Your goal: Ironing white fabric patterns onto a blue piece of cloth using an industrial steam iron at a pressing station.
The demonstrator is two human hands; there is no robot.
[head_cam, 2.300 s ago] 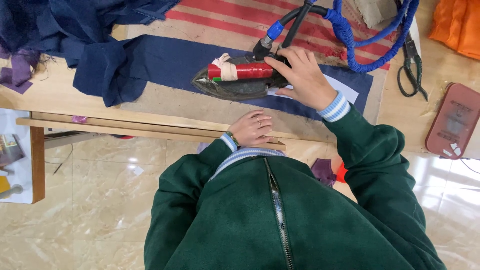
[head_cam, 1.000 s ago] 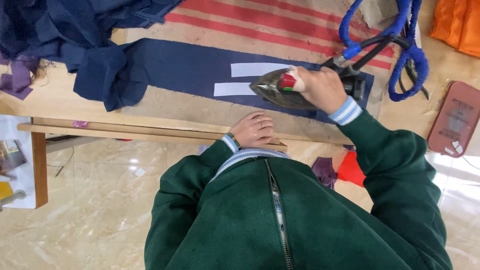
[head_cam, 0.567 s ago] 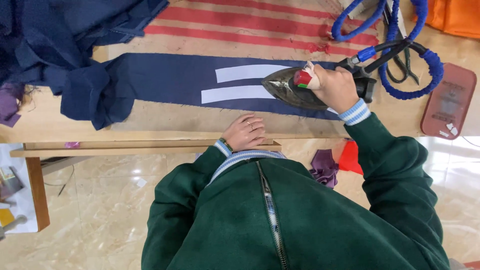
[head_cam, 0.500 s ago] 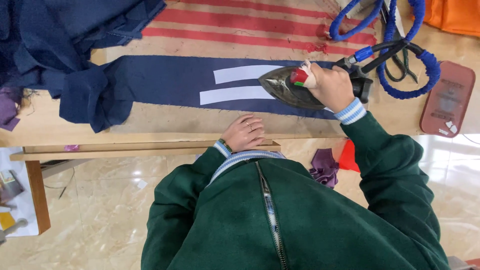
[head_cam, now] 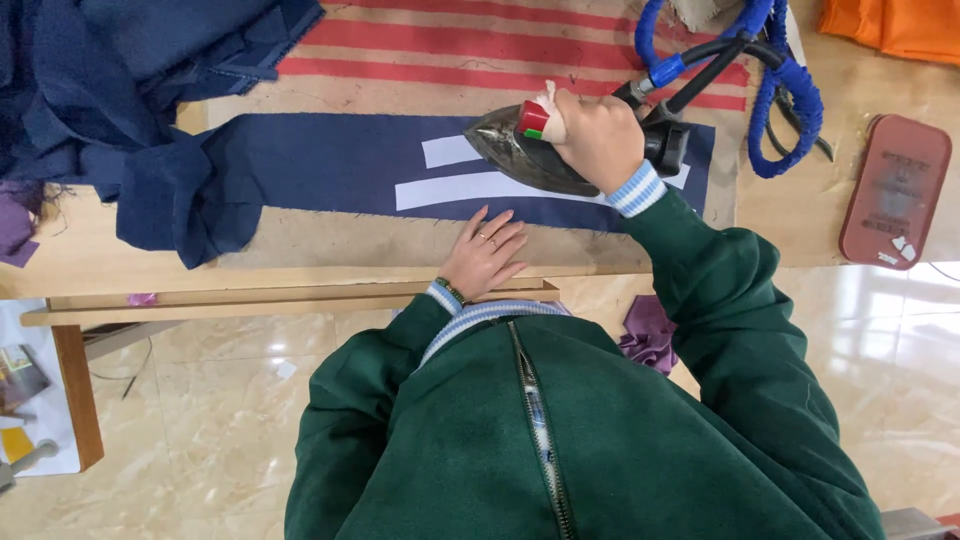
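**tilefan:** so what's the room like? The floor (head_cam: 190,400) looks like glossy beige marble-style tile with soft veining, and the bright patches on the right (head_cam: 900,330) are light bouncing off it.

**benchguy:** yep, super shiny. The desk (head_cam: 300,250) is pale wood with a thin wooden rail (head_cam: 250,300) running along its near edge and a brown wooden leg (head_cam: 78,400) at the left. A red-and-tan striped cloth (head_cam: 450,45) covers the far part of the top. No walls or windows in view, it's all looking straight down.
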